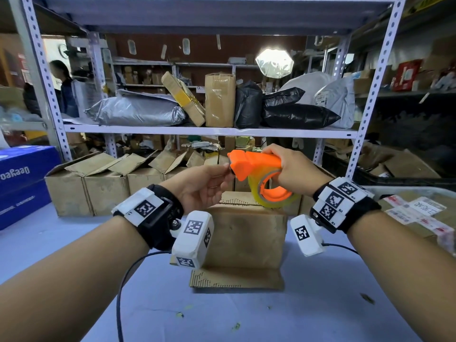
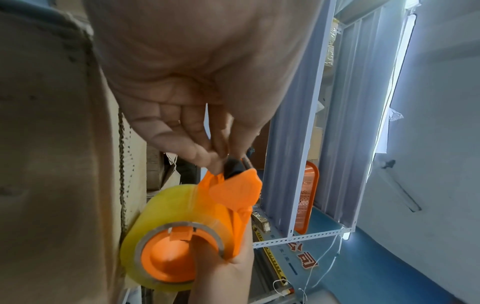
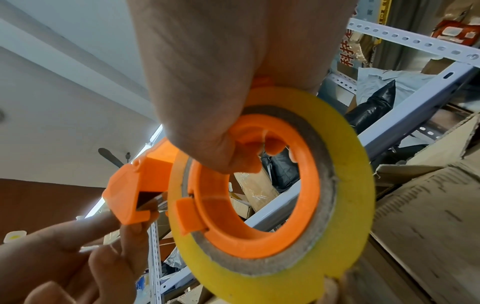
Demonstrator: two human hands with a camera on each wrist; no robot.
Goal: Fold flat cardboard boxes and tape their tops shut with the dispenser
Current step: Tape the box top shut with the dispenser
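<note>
Right now the right hand [image 1: 293,169] is gripping the orange dispenser [image 1: 256,164] in the middle of the frame, fingers curled through the hub of the yellow tape roll [image 1: 276,201]. The left hand [image 1: 204,186] is pinching at the dispenser's mouth, thumb and forefinger closing on what I take to be the tape end, too thin and clear to make out. Both are hovering just above the box [image 1: 246,233], which is standing at centre on the tabletop [image 1: 320,304], one flap lying flat toward the viewer.

What could go wrong, I'd guess: the fingertips are working right at the cutter, so a slip could nick them; the clear tape could snap back onto the roll or fold onto itself; and with neither hand holding the box, the first pull across it could shove it along.

Around them, the tabletop is looking pale blue and a little littered. A row of open cartons [image 1: 103,178] is lining its far edge, and a metal shelf [image 1: 209,130] is carrying parcels and bags across the upper frame. A person is standing at upper left.
</note>
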